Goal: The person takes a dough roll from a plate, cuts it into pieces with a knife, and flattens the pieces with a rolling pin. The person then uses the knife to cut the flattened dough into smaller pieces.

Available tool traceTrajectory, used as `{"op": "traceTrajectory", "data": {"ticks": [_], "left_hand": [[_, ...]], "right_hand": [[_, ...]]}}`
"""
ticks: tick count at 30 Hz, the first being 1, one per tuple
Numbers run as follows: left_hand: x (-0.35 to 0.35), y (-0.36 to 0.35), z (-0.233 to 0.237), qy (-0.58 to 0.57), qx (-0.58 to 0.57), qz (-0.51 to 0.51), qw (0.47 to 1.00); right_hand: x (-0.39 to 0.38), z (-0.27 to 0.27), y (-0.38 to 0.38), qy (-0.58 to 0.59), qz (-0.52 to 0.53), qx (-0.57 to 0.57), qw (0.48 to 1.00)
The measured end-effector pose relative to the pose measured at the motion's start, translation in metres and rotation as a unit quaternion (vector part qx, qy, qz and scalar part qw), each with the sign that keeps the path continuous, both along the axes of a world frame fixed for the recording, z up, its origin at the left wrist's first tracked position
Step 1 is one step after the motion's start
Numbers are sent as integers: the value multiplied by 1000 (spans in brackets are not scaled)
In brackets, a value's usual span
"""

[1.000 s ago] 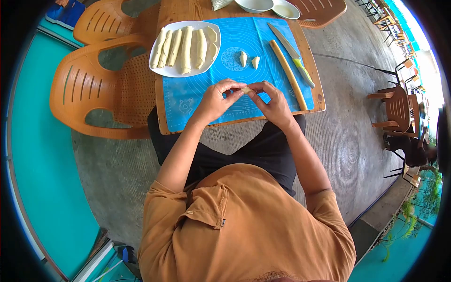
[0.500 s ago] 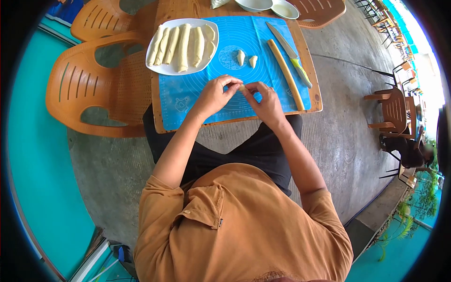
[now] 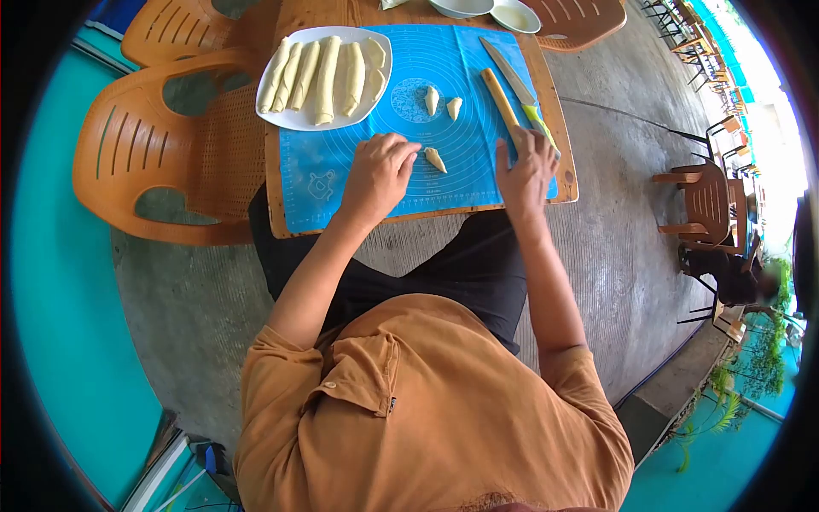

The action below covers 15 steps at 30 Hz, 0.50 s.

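Note:
My left hand [image 3: 381, 173] rests over the blue silicone mat [image 3: 333, 158], its fingers curled together with nothing visible in them. Just right of its fingertips lies a small shaped dough piece [image 3: 435, 160]. My right hand [image 3: 529, 171] is over the lower part of a wooden rolling pin [image 3: 499, 96], thumb apart on the left and fingers stretched on the right; it hides the pin's near end. Beside the pin lies a knife [image 3: 509, 70] with a green and white handle, partly behind my fingers. Two more dough pieces [image 3: 432, 101] sit higher on the mat.
A white plate [image 3: 275, 119] with several dough rolls [image 3: 326, 81] stands at the mat's upper left. Two bowls [image 3: 516, 15] are at the table's far edge. Orange plastic chairs [image 3: 162, 145] stand to the left; another person [image 3: 725, 273] sits far right.
The dough piece that both hands were pinching now lies on the mat. My right hand has moved right, over the rolling pin. My left hand has shifted slightly left.

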<state>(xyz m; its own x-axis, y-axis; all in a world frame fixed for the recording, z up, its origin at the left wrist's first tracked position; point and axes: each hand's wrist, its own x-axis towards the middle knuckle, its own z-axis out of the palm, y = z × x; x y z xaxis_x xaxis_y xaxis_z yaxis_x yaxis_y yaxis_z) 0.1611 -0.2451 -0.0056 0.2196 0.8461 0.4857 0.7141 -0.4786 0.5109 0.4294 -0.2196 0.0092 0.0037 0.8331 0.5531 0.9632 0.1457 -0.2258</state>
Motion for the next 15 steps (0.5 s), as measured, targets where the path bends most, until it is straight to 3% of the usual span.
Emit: {"op": "traceTrajectory", "data": {"ticks": [2,4,7,11,15], "left_hand": [[-1,-8,0,-6,4,-2,1000],[-2,-17,2,2,-2,-6,1000],[0,-27,5,12,-8,-9,1000],[-1,-34,2,3,-24,-9,1000],[-9,-41,5,-10,-24,-12,1000]], "right_hand": [[25,-9,14,-25,-19,3,1000],[36,-12,24,0,-33,-102,994],[38,-16,29,-21,-14,-129,991],[43,-33,36,-38,-3,-83,996],[37,-11,20,30,43,-46,998]]}}
